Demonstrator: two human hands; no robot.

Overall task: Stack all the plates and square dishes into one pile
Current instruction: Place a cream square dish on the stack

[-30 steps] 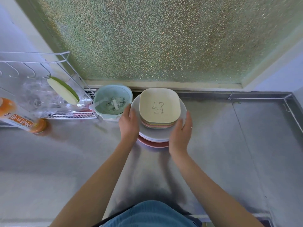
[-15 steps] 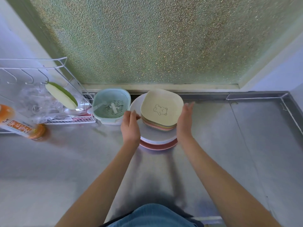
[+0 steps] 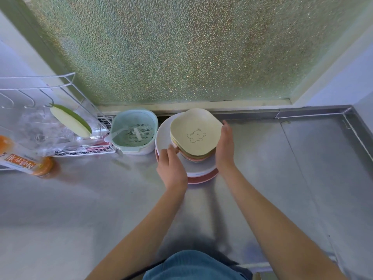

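Dishes (image 3: pixel 194 136): cream top, bear print, pink below, skewed on plates (image 3: pixel 164 136).
Left hand (image 3: pixel 171 168): 7 o'clock, fingers pinching dish edge.
Right hand (image 3: pixel 226 147): 3 o'clock, flat against dishes.

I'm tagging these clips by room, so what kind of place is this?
Most likely a home kitchen counter by a window: a stainless steel worktop, a wire dish rack beside a teal strainer basket, and a pile of plates and square dishes, all below frosted glass.
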